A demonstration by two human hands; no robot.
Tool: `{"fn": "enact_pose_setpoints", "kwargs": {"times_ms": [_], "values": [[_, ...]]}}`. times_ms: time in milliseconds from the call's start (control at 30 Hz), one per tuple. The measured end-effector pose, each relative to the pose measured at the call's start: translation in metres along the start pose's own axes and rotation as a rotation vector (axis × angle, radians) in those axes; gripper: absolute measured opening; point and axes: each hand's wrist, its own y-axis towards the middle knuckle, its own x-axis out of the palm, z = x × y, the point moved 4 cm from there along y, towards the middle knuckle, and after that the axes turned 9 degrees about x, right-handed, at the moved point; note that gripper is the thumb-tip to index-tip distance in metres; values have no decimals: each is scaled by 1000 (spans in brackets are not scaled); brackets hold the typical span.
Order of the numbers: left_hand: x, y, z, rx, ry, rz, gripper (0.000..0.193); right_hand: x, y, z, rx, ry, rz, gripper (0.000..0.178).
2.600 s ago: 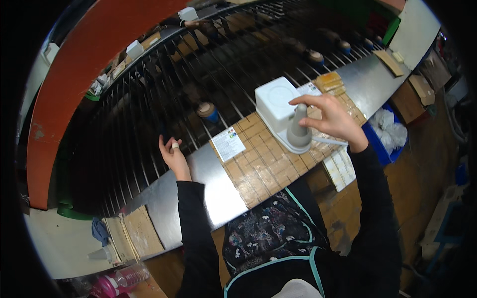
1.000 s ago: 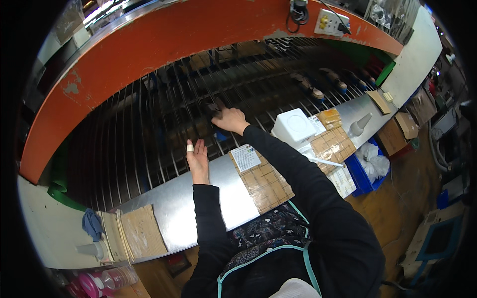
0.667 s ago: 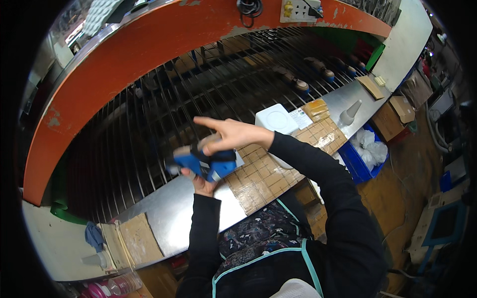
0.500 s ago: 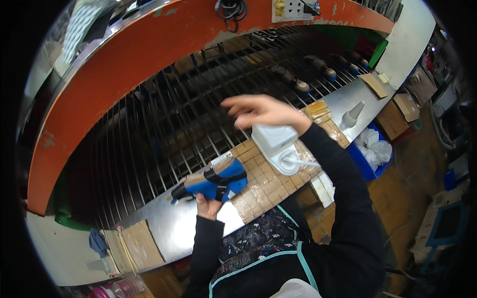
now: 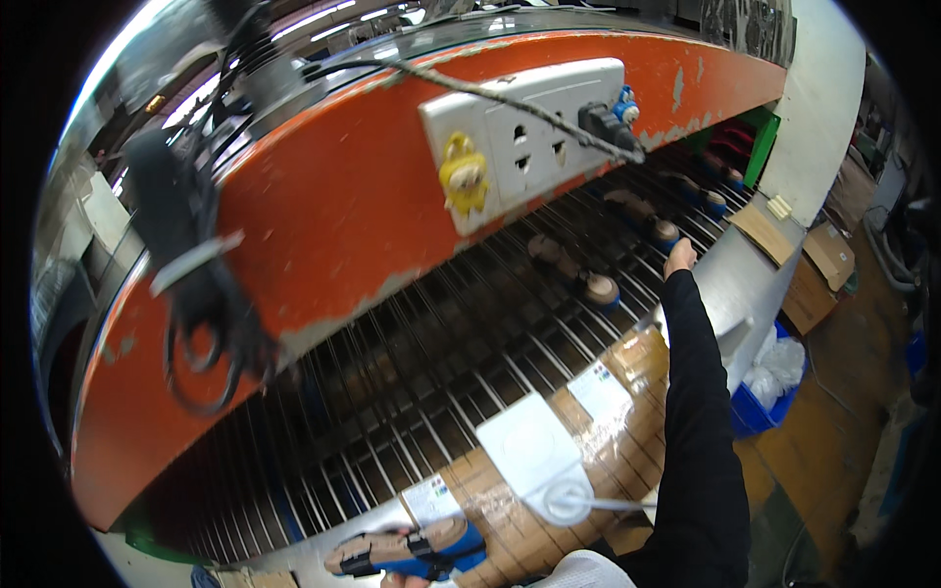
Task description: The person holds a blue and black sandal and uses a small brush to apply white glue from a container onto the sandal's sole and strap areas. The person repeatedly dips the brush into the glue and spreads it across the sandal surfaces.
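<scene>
A white socket panel [image 5: 538, 145] sits on a scuffed orange beam [image 5: 304, 216].

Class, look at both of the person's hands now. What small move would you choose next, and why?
Probably have the right hand secure its grip on the tan-toed shoe and lift it. The hand is right at that shoe's blue underside, though whether its fingers have closed is unclear; the left hand supports a similar strapped shoe, leaving the right for this one.

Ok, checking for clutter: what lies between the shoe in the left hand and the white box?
In the head view, cardboard lies between the shoe and the white box, with a white card at its left end.
</scene>
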Motion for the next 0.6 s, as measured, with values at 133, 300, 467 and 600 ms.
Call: {"fn": "enact_pose_setpoints", "kwargs": {"times_ms": [133,300,467,600], "values": [[8,22,5,1,2,33,91,41,-9,12,26,39,193,57],[11,37,5,6,1,58,91,91,-35,8,-22,-192,134,64],[11,21,-2,12,-39,80,90,124,-78,-18,-375,-659,-432,66],[12,-12,-5,44,-65,52,89,114,-155,-44,-542,-720,-831,68]]}}
